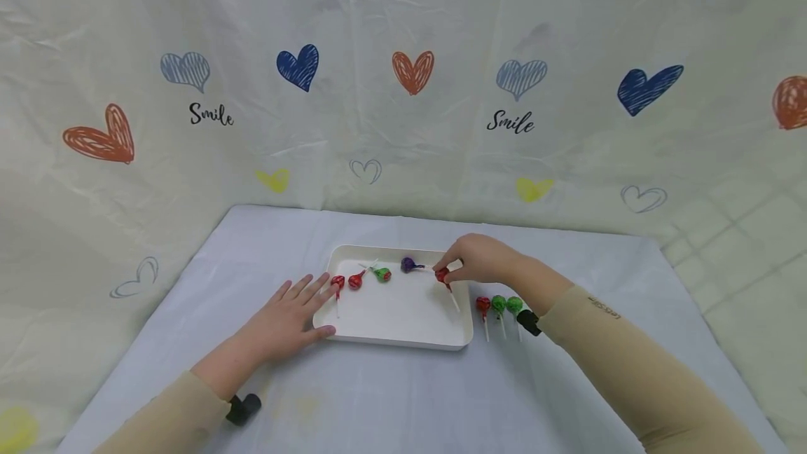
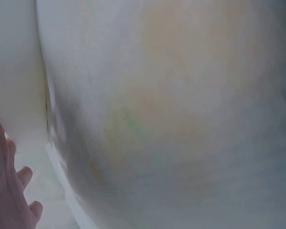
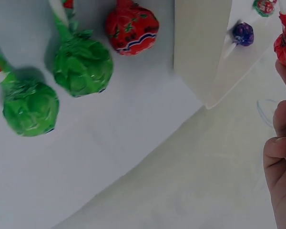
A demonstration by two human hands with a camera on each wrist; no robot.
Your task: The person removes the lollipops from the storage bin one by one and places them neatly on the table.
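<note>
My right hand point(image 1: 482, 259) pinches a red-wrapped lollipop point(image 1: 443, 276) by its head over the right part of a white tray point(image 1: 391, 317); its stick points toward the near side. In the right wrist view the same red lollipop point(image 3: 285, 50) shows at the fingertips. With fingers spread, my left hand point(image 1: 286, 324) lies at the tray's left edge, beside a red lollipop point(image 1: 338, 281). Also in the tray are another red lollipop point(image 1: 356, 281), a green lollipop point(image 1: 382, 274) and a purple lollipop point(image 1: 408, 265). Only some left fingers show in the left wrist view.
Right of the tray, a red lollipop point(image 1: 483, 305) and two green lollipops, one nearer the tray point(image 1: 499, 304) and one by the wrist point(image 1: 514, 305), lie in a row on the white-covered table point(image 1: 403, 405). A backdrop sheet with printed hearts point(image 1: 412, 72) hangs behind.
</note>
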